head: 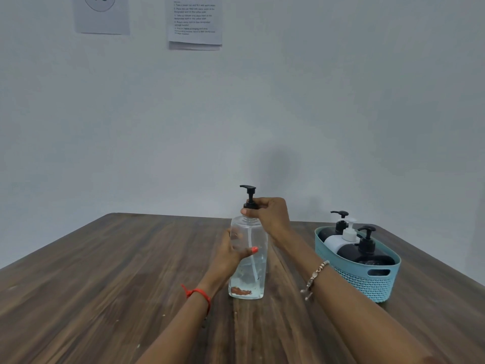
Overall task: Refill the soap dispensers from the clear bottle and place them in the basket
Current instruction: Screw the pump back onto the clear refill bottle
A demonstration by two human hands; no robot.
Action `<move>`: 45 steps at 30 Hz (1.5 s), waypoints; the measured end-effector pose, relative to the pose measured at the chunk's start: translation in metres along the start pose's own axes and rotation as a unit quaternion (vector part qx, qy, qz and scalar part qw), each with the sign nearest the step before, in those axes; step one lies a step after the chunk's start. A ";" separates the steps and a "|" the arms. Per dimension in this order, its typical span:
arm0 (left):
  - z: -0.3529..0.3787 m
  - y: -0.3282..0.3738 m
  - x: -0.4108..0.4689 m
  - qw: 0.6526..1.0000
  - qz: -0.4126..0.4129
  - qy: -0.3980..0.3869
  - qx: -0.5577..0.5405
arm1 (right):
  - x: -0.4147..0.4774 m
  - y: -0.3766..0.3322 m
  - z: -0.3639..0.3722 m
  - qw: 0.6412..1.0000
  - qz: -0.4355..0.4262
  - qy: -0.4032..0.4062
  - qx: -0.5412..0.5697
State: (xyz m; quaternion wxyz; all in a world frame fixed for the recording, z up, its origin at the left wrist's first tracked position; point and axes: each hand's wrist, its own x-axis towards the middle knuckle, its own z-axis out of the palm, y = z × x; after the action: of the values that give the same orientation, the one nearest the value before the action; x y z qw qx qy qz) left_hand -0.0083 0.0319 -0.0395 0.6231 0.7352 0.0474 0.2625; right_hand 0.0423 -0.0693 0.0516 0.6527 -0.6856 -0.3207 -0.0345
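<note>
Dead centre of the frame, the clear bottle [248,274] is standing upright on the wood-grain table [105,285]. The left hand [231,252] is wrapping round its middle, thumb [250,250] lying across the front face and the other fingers curling behind, bracing it. The right hand [270,214] is sitting at the neck with its fingers [259,203] bunched and pinching the black collar of the pump [249,195], whose spout is pointing to the left of the frame.

The bottle is looking like smooth, thin transparent plastic with flat sides and rounded shoulders. I'm judging it will flex under a hard squeeze and slide in a soapy palm. The liquid is as clear as the wall, so the level is hard to read; it may be near halfway, putting the weight low. The waist and the collar are the sound places to hold. The pale dip tube inside is running down towards the base, so the pump will need a straight lift.

At the right of the frame the teal basket [367,285], plastic with a lattice lower wall and a slot handle, is holding three soap dispensers [367,254], two black and one white [336,243], apart from the bottle.
</note>
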 end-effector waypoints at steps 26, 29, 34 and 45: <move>-0.007 0.001 -0.007 0.999 0.012 -0.051 -0.004 | -0.030 0.020 -0.011 0.998 -0.040 0.011 -0.050; -0.008 0.000 -0.006 0.998 0.015 -0.068 -0.004 | -0.022 0.005 -0.007 0.997 -0.051 0.022 -0.058; -0.011 -0.005 0.000 0.998 0.009 -0.066 0.003 | -0.008 -0.008 0.000 0.996 -0.090 0.018 -0.007; -0.012 -0.010 0.003 0.996 0.023 -0.080 -0.007 | 0.001 0.001 -0.010 0.996 -0.058 -0.072 0.009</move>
State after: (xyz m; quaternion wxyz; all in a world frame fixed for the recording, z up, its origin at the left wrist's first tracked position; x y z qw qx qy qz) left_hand -0.0086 0.0461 -0.0467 0.6240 0.7504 -0.0212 0.2171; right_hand 0.0476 -0.0784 0.0532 0.6311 -0.6606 -0.4062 -0.0201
